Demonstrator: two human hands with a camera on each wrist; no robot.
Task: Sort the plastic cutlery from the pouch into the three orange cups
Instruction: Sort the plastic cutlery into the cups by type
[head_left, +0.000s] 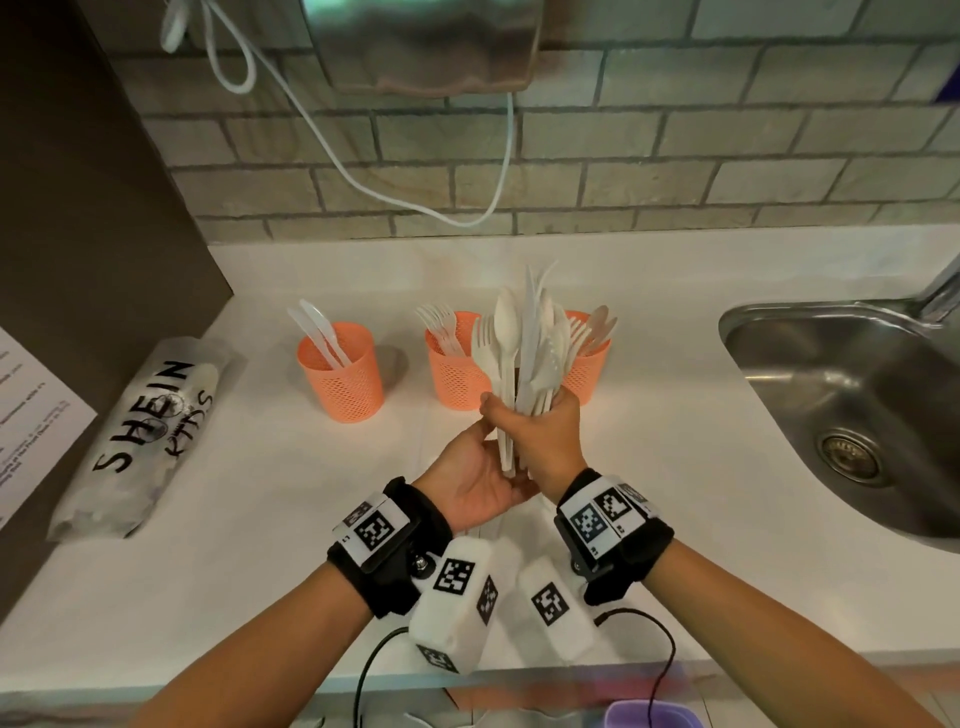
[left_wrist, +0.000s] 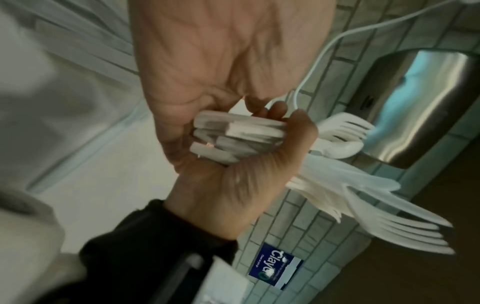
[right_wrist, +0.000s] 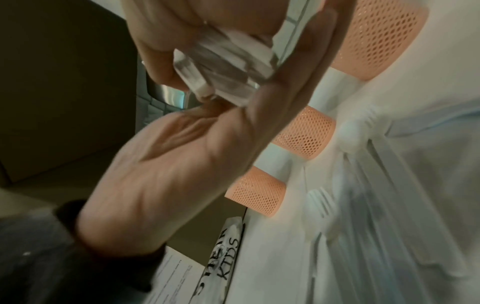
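Partway: knives stood in the left cup (head_left: 340, 371), forks in the middle cup (head_left: 453, 371), spoons in the right cup (head_left: 589, 364). Right hand (head_left: 545, 441) gripped a mixed cutlery bundle (head_left: 524, 343); left hand (head_left: 472, 478) lay flat-fingered against its handles. Pouch (head_left: 143, 431) on worktop (head_left: 260, 519).

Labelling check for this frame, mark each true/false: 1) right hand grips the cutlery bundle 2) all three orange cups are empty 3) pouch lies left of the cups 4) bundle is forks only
1) True: the right hand grips the cutlery bundle; the left hand is open under the handle ends.
2) False: the left cup holds knives, the middle cup forks, the right cup spoons.
3) True: the pouch lies left.
4) False: forks, spoons and a knife show.
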